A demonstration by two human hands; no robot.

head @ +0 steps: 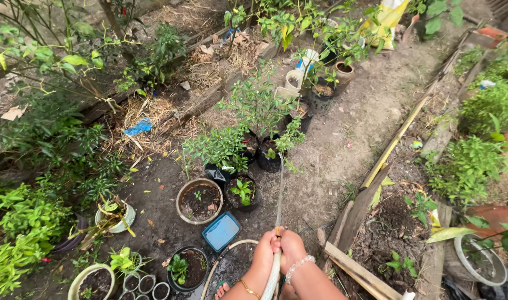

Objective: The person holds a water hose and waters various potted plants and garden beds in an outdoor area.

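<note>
Both hands meet at six o'clock, low in the frame: the left hand (pixel 263 254) and the right hand (pixel 291 249) are clamped together around a pale hose (pixel 273 278), its nozzle end pointing toward twelve, and a thin stream of water (pixel 280 189) runs from it to a black pot (pixel 269 157) holding a leafy plant. The ground (pixel 343 144) is bare, damp garden soil with scattered dry leaves. At nine o'clock from the hands lie a blue tray (pixel 221 231) and a round brown pot (pixel 199 200) of soil. At three o'clock a wooden plank border (pixel 370 189) edges a raised bed. Green shrubs crowd the left edge.
</note>
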